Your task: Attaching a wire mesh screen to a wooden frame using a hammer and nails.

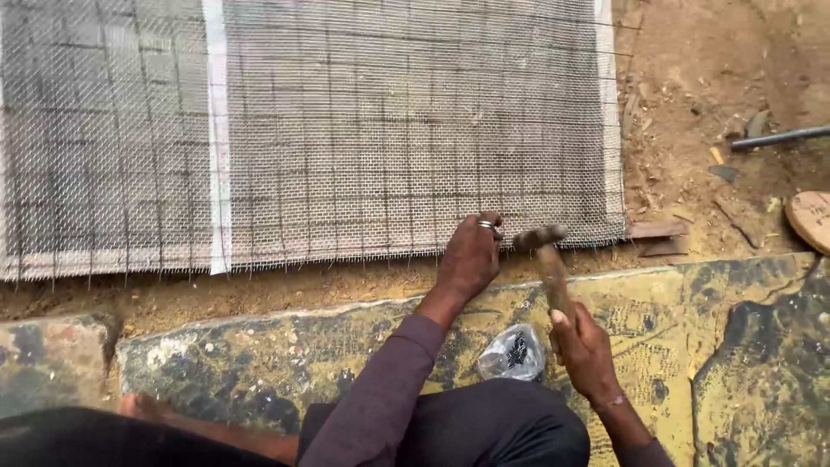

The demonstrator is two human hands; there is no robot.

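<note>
A grey wire mesh panel (pixel 346 130) lies on the dirt. The left hand (pixel 469 259) presses fingertips on its near edge. A small clear plastic bag (pixel 513 353) with dark contents sits on the stone slab (pixel 674 320) — between the arms. The right hand (pixel 586 350) is wrapped tight around a hammer (pixel 546 259) — its head at the mesh edge.

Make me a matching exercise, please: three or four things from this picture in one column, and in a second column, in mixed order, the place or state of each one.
Things:
1. hammer
2. left hand
3. small plastic bag
4. dark metal rod

Places or states:
A. lies on the bare earth at the far right
B. presses on the lower edge of the wire mesh
C. is gripped in the right hand, head up by the mesh edge
D. lies on the stained stone slab, between the two forearms

Pairs: 1-C, 2-B, 3-D, 4-A
</note>
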